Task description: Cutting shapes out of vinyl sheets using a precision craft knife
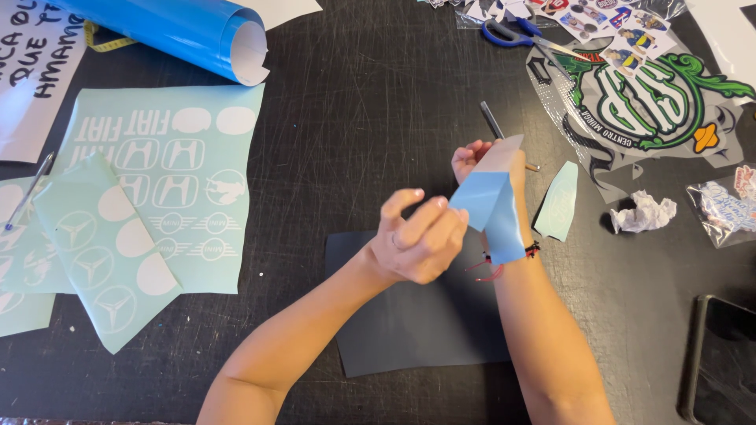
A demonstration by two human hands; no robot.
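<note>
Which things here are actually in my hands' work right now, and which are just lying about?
In hand:
- left hand pinching the blue strip
- right hand holding that strip up
- dark sheet beneath both hands

Lying about:
- pale green decal sheets
- blue vinyl roll
- scissors
- crumpled paper
- small pale green cutout
- thin tool

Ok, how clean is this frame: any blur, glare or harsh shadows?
Head view: light is even with soft shadows; the left hand is slightly motion-blurred, the blue strip in the right hand is sharper; mild sheen on the clear packet; the black mat reads flat and dark.
</note>
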